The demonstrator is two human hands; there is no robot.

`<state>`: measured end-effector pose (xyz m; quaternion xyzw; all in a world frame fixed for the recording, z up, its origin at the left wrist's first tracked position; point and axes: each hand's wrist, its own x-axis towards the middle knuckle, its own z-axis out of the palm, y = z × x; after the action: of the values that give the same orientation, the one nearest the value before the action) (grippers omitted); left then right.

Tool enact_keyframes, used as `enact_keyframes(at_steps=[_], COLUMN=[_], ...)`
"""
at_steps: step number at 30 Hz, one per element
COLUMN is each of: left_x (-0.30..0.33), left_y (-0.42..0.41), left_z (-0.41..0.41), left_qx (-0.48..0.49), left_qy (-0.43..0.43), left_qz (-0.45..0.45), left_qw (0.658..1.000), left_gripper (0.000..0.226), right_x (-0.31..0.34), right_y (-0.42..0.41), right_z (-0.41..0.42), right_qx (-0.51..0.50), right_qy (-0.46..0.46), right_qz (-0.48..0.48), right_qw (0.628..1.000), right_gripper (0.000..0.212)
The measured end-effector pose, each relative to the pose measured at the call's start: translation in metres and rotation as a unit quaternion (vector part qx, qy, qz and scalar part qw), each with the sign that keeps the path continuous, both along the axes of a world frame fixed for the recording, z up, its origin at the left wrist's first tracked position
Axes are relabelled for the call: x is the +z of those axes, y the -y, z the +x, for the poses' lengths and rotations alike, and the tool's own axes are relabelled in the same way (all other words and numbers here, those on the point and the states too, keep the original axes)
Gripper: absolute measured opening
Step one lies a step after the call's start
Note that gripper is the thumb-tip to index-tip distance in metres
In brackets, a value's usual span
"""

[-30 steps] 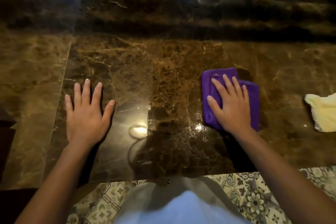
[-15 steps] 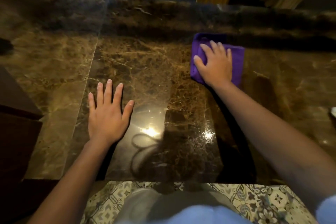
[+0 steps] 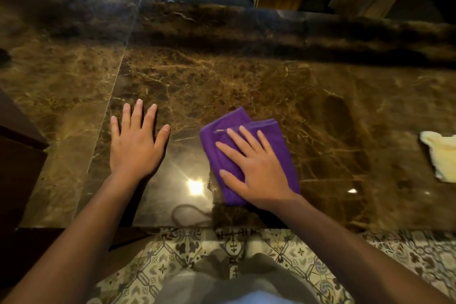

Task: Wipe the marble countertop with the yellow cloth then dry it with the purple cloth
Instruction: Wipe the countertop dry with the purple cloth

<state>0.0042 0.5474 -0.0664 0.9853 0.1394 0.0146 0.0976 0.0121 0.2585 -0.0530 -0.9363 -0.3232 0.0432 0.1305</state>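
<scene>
A folded purple cloth (image 3: pixel 276 138) lies on the brown marble countertop (image 3: pixel 222 81), near its front edge. My right hand (image 3: pixel 251 168) presses flat on the cloth with straight, spread fingers and covers its lower middle. My left hand (image 3: pixel 135 145) rests flat on the bare marble to the left of the cloth, fingers spread, holding nothing. A crumpled yellow cloth (image 3: pixel 441 155) lies at the right edge of the view, partly cut off.
A raised marble ledge (image 3: pixel 271 24) runs along the back of the counter. A seam (image 3: pixel 116 86) divides the slabs on the left. Patterned floor tiles (image 3: pixel 283 249) show below the front edge. Dark wooden furniture (image 3: pixel 17 155) stands at the left.
My right hand has slid the purple cloth from the back of the counter toward the front edge, slightly leftward. My left hand has stayed flat on the marble. The yellow cloth is in view again.
</scene>
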Motion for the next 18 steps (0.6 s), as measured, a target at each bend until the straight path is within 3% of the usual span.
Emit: enact_keyframes(at_steps=[8,13,18], left_x=[-0.003,-0.002,0.001], left_y=[0.031,0.032,0.034], left_z=[-0.035,-0.031,-0.031], left_qx=[0.03,0.043,0.049], left_qy=[0.01,0.001,0.002], left_qz=[0.016,0.017,0.023], left_qw=[0.999,0.999,0.999], left_gripper=[0.069,0.071,0.071], right_x=[-0.001,0.003,0.005], right_y=[0.089,0.069,0.019], right_z=[0.083,0.153,0.135], right_qx=[-0.155,-0.235,-0.142], right_qy=[0.025,0.006,0.011], right_qz=[-0.013,-0.017,0.006], right_qw=[0.988,0.972,0.99], right_gripper=[0.065,0.069,0.07])
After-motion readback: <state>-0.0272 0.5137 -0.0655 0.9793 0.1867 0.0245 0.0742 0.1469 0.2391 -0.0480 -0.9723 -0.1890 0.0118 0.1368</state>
